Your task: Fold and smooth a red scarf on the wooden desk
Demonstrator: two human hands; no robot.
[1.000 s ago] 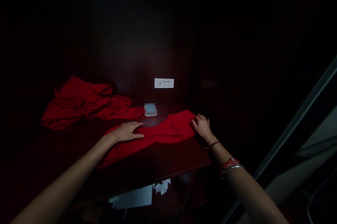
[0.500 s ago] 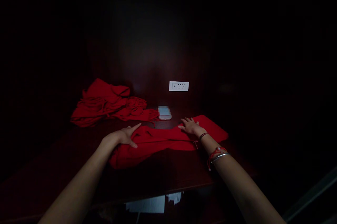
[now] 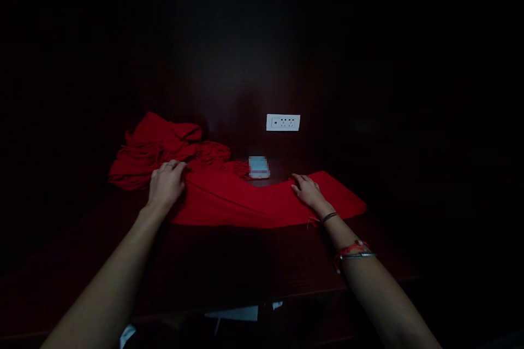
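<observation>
A long red scarf point(image 3: 241, 201) lies stretched sideways across the dark wooden desk, fairly flat with one long crease. My left hand point(image 3: 166, 182), a ring on one finger, is closed on the scarf's left end and lifts it slightly; its fingertips are partly hidden. On the right part of the scarf rests my right hand point(image 3: 308, 192), its fingers extended over the cloth near the far edge. Behind my left hand is a heap of red fringed scarves point(image 3: 164, 141).
A phone-like object point(image 3: 258, 167), pixelated, lies behind the scarf. On the back wall is a white socket panel point(image 3: 283, 122). The desk's front edge point(image 3: 245, 308) runs below my hands, with pale papers point(image 3: 237, 313) underneath. The surroundings are very dark.
My left hand has moved left and back, from lying spread on the cloth to gripping its end. The scarf's rumpled left part is now drawn out flatter. My right hand stays on the scarf.
</observation>
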